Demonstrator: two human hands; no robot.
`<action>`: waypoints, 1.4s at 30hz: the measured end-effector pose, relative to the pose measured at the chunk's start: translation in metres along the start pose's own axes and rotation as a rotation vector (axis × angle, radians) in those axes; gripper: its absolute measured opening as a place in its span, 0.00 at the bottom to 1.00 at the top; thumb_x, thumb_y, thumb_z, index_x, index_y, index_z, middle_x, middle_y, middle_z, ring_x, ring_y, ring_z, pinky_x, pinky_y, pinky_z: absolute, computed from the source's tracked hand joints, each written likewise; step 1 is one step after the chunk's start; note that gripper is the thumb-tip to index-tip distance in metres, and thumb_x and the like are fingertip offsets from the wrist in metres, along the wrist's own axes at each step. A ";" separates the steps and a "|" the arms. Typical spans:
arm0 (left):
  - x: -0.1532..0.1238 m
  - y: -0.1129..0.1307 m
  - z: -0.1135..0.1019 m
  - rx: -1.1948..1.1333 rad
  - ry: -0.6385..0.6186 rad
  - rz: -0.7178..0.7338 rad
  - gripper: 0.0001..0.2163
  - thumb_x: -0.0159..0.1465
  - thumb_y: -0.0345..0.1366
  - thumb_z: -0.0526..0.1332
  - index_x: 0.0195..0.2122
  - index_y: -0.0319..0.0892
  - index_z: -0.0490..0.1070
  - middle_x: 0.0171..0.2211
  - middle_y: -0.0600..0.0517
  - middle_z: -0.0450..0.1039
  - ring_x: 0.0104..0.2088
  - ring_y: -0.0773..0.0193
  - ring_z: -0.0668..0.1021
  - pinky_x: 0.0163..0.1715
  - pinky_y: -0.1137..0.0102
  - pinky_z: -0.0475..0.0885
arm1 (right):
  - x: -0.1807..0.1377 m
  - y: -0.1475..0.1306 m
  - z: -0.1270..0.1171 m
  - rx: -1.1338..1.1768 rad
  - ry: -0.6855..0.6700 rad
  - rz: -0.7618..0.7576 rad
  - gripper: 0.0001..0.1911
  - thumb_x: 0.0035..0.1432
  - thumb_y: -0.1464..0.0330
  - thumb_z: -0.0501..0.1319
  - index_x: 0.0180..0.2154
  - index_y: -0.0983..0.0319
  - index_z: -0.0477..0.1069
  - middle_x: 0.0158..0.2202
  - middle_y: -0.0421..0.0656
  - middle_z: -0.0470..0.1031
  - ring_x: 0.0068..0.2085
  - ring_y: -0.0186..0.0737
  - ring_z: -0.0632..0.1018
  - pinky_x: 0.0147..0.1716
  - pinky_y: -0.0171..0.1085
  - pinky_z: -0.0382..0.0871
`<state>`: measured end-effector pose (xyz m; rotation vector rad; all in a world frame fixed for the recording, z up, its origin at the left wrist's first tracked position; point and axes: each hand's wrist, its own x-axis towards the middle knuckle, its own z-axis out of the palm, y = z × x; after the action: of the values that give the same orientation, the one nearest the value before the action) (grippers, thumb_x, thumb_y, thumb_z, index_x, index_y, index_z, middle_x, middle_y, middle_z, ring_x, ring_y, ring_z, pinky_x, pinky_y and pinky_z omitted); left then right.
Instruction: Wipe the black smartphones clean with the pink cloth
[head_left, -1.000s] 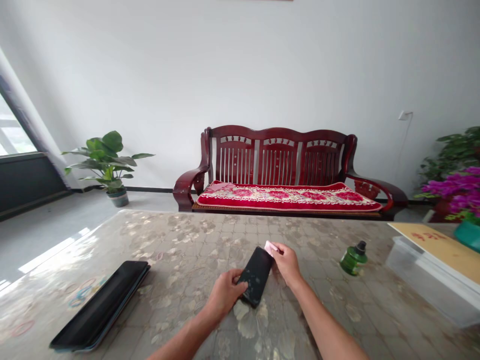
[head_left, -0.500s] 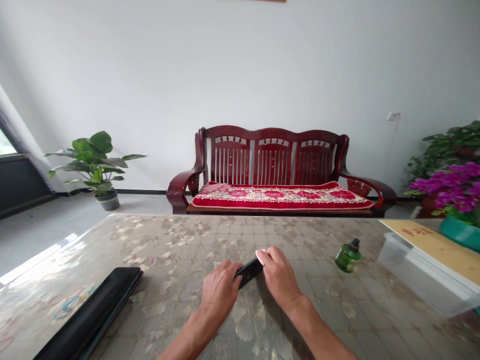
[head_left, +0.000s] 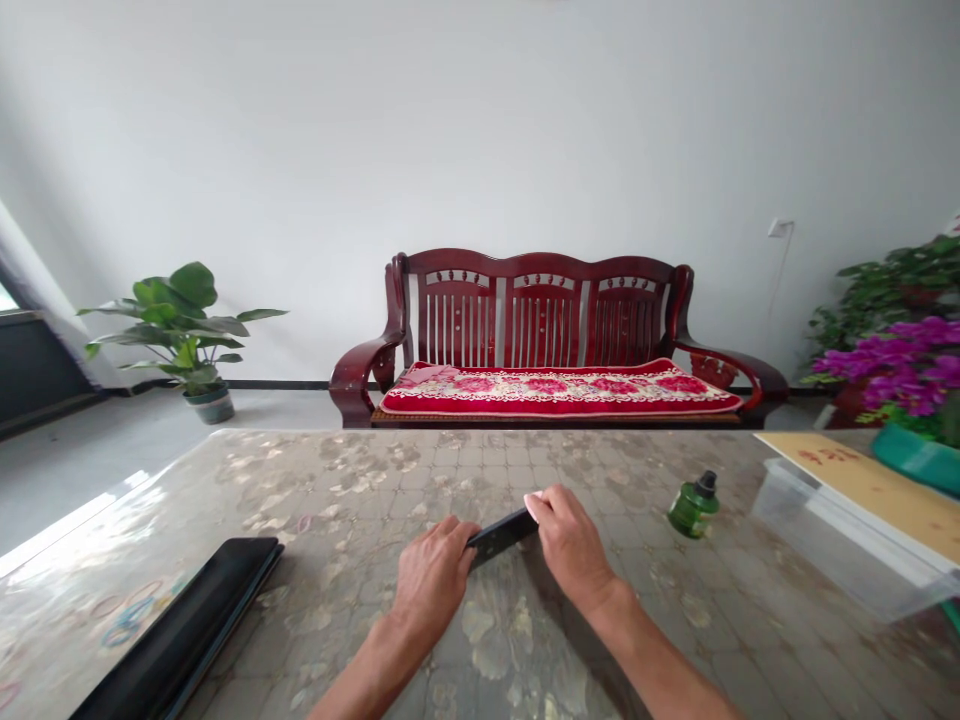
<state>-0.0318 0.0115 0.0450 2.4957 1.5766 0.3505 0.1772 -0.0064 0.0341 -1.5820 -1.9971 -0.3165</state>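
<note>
My left hand [head_left: 433, 573] grips the near end of a black phone [head_left: 501, 534], held almost edge-on just above the table. My right hand [head_left: 570, 543] is closed at the phone's far end and pinches a small pink cloth [head_left: 534, 503] against it. Both hands hover over the middle of the patterned table [head_left: 360, 490]. Only a thin dark strip of the phone shows between the hands.
A black tablet stack [head_left: 180, 630] lies at the near left, with rubber bands [head_left: 124, 630] beside it. A small green bottle [head_left: 692, 505] stands to the right. A clear plastic box [head_left: 840, 545] with a yellow board sits far right. A red wooden bench [head_left: 547, 340] stands behind.
The phone has been tipped from lying face-up to nearly edge-on. My right hand with the pink cloth has come over its far end, and the view has shifted a little to the right.
</note>
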 end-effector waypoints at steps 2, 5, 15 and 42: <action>0.001 0.000 -0.001 0.016 -0.003 0.004 0.09 0.67 0.33 0.56 0.45 0.50 0.71 0.41 0.53 0.75 0.43 0.62 0.78 0.39 0.72 0.67 | -0.002 -0.014 0.002 0.017 -0.011 -0.050 0.13 0.63 0.79 0.54 0.42 0.58 0.72 0.37 0.43 0.71 0.40 0.40 0.72 0.41 0.36 0.67; 0.002 -0.002 -0.002 0.035 -0.012 0.014 0.09 0.67 0.32 0.56 0.45 0.50 0.71 0.40 0.53 0.75 0.42 0.61 0.78 0.38 0.72 0.67 | -0.002 -0.031 0.004 0.050 -0.024 -0.124 0.11 0.63 0.78 0.55 0.41 0.58 0.71 0.38 0.43 0.71 0.40 0.40 0.72 0.41 0.36 0.67; 0.016 0.002 -0.012 0.155 -0.070 0.031 0.08 0.64 0.29 0.57 0.42 0.46 0.70 0.39 0.51 0.75 0.42 0.57 0.78 0.39 0.68 0.67 | 0.003 0.016 0.002 0.014 0.001 0.091 0.15 0.60 0.81 0.53 0.39 0.58 0.72 0.37 0.43 0.70 0.40 0.39 0.72 0.40 0.34 0.66; 0.036 0.050 -0.011 -0.258 0.402 0.162 0.05 0.67 0.33 0.55 0.40 0.45 0.70 0.35 0.52 0.74 0.38 0.59 0.76 0.37 0.69 0.67 | 0.009 0.012 -0.039 0.274 0.320 0.079 0.23 0.54 0.83 0.52 0.45 0.58 0.74 0.36 0.43 0.69 0.40 0.40 0.73 0.41 0.36 0.68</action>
<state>0.0233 0.0230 0.0724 2.4564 1.3407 1.0634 0.1986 -0.0157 0.0692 -1.3402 -1.6517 -0.2356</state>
